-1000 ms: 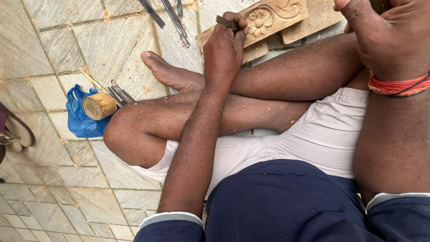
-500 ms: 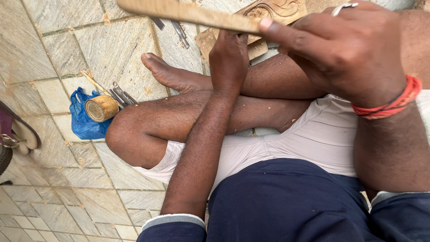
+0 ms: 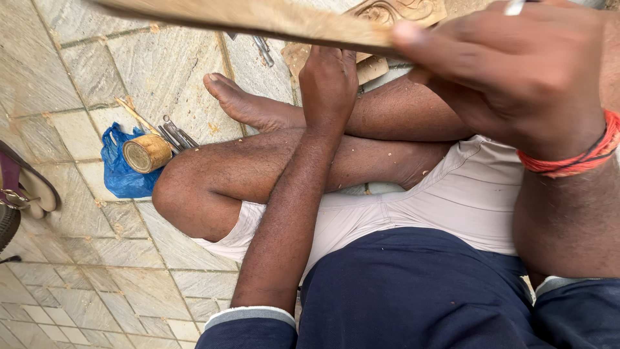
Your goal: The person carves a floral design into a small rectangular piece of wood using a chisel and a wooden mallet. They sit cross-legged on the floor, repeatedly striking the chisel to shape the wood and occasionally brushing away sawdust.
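The right hand (image 3: pixel 516 77), fingers clamped on the raised wooden stick (image 3: pixel 258 18), could miss and strike the left hand (image 3: pixel 329 81); that one's fingers close around something unseen on the carved wooden block (image 3: pixel 400 10).

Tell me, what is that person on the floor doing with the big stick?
A person sits cross-legged on a stone-tiled floor. The right hand grips a flat wooden stick, raised high. The left hand rests by a carved wooden block, perhaps holding a small tool, hard to tell. Metal tools, a small tin and a blue bag lie nearby.
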